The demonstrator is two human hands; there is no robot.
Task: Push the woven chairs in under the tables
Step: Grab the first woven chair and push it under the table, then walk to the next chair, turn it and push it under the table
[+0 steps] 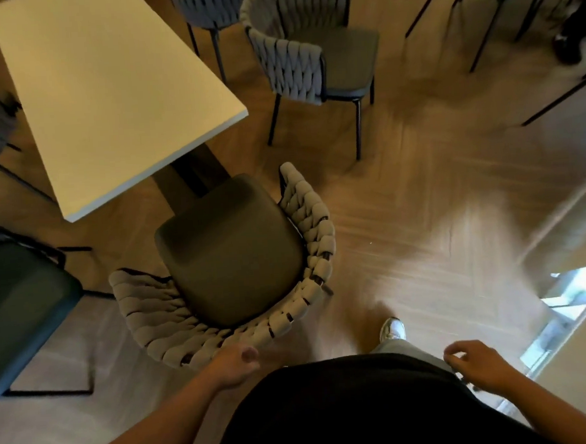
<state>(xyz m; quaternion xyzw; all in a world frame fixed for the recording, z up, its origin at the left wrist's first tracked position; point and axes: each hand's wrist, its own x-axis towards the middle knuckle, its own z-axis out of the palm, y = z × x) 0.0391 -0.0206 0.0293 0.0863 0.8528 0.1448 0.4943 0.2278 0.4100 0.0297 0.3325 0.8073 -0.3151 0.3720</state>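
Woven chair at the near end of the pale table, seat front near the table's edge; left hand at its backrest rim, grip blurred; right hand free, fingers loosely curled; second woven chair stands beyond, right of the table

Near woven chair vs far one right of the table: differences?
The near chair faces the table, seat front at its edge; the far chair stands clear of it, turned sideways. The left hand is at the near chair's woven back; nothing touches the far chair. Both have woven backs, dark seats.
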